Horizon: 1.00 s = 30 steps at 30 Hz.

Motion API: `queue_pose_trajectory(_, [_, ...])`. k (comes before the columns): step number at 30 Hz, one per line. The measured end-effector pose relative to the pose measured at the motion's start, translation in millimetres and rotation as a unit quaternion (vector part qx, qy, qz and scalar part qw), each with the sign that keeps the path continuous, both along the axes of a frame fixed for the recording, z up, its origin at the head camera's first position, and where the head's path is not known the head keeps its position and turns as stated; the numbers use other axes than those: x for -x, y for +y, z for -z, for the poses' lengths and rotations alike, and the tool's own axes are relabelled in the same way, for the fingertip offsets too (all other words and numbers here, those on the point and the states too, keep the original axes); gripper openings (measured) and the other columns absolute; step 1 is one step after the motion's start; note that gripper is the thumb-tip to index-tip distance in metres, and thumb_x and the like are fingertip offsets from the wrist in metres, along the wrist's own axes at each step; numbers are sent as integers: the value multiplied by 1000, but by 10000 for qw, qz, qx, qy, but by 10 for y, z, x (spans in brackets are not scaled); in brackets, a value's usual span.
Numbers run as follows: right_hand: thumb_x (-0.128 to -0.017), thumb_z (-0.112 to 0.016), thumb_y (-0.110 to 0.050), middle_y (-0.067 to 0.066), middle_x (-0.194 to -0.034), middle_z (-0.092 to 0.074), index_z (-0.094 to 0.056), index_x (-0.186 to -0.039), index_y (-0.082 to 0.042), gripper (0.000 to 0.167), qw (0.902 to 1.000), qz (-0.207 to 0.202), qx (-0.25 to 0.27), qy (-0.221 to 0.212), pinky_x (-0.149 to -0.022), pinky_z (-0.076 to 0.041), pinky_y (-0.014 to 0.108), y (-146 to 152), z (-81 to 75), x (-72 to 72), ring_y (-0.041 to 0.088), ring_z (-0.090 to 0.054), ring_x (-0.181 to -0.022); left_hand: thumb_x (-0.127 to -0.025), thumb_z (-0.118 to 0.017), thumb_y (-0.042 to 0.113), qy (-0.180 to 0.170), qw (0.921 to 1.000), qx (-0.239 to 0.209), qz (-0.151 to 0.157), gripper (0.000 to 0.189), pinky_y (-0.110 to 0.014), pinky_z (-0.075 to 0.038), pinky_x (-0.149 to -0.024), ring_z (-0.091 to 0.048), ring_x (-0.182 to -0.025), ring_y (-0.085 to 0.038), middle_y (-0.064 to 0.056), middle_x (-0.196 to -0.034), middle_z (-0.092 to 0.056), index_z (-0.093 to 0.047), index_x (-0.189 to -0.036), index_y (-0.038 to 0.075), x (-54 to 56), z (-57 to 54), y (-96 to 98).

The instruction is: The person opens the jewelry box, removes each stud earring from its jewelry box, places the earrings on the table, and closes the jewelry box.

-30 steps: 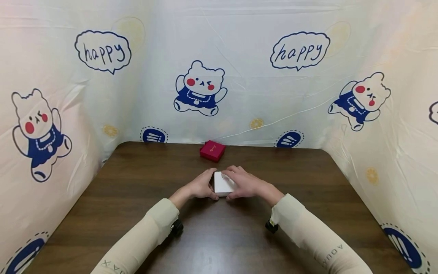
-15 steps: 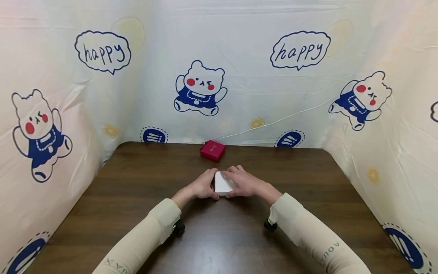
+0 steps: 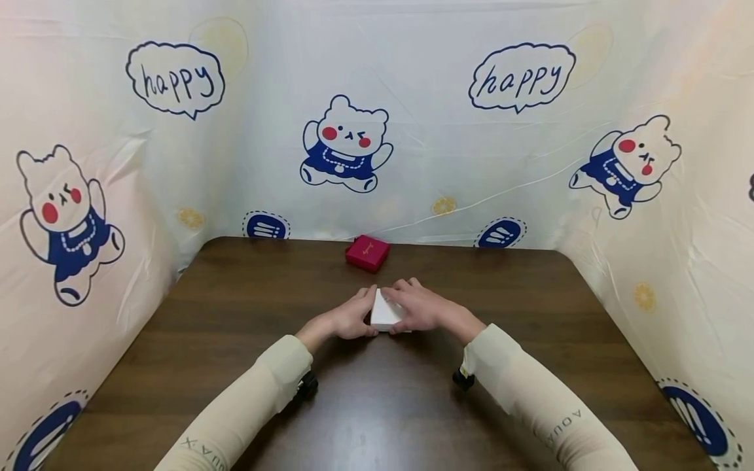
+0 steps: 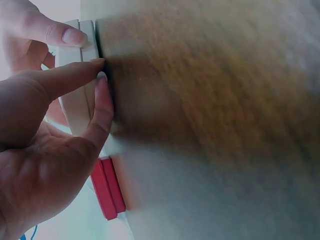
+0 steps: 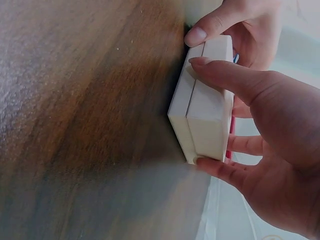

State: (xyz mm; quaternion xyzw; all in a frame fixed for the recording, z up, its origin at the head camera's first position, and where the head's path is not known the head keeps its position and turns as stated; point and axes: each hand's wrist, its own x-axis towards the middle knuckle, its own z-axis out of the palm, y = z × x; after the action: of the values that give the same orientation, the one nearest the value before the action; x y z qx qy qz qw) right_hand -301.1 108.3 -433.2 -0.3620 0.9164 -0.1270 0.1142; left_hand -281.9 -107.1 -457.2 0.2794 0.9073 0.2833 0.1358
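A small white box [image 3: 385, 316] stands on the table between both hands. A seam runs round its side, parting an upper lid [image 5: 209, 107] from a lower base [image 5: 179, 102]. My left hand [image 3: 352, 316] holds the box from the left, its thumb and fingertips low on the base near the tabletop. From the right, my right hand [image 3: 423, 306] grips the lid, with the thumb [image 5: 225, 75] on the near side and fingers on the far side. Whatever the box contains is hidden.
Behind the hands, a red box [image 3: 368, 253] with gold lettering lies near the back edge of the brown wooden table [image 3: 265, 275]. A printed white cloth [image 3: 424, 163] hangs around the back and sides.
The head view has tilted slightly, so the scene sits higher. The white top showing between my hands looks narrower at its far end. Both hands keep their hold; the red box stays put.
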Motion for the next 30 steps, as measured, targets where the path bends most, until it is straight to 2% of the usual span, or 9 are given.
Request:
queue_pose_trajectory(6, [-86, -82, -40, 10, -142, -49, -44, -155, -15, 83, 10000, 22, -15, -56, -97, -43, 40, -2, -10, 1, 26, -41, -120, -88, -80, 10, -24, 10000, 40, -69, 100, -45, -32, -115, -38, -138, -38, -33, -153, -30, -11, -156, -15, 7, 12, -5])
queue_pose_trajectory(14, [-88, -81, -41, 9, -143, -49, -42, -156, -15, 82, 9999, -38, -115, -86, -97, -43, 39, -1, -54, 2, 25, -42, -119, -89, -79, 12, 20, 10000, 68, -7, 100, -47, -33, -115, -39, -138, -39, -34, -153, -30, -10, -156, -15, 10, 9, -23])
queue_pose_trajectory(22, [-88, -81, -40, 10, -145, -50, -45, -154, -15, 79, 9995, -26, -55, -297, -98, -43, 41, 13, -85, 31, 26, -45, -120, -87, -81, 12, 15, 10000, -21, 3, 103, -46, -33, -115, -40, -135, -39, -34, -150, -31, -10, -157, -14, 19, 20, -30])
queue_pose_trajectory(30, [-86, -82, -42, 9, -144, -51, -46, -153, -15, 81, 9993, 136, 70, -350, -97, -44, 42, 13, -70, 37, 26, -44, -120, -87, -82, 13, -13, 9999, -73, -90, 104, -46, -34, -115, -41, -134, -38, -33, -148, -33, -10, -157, -14, 25, 32, -42])
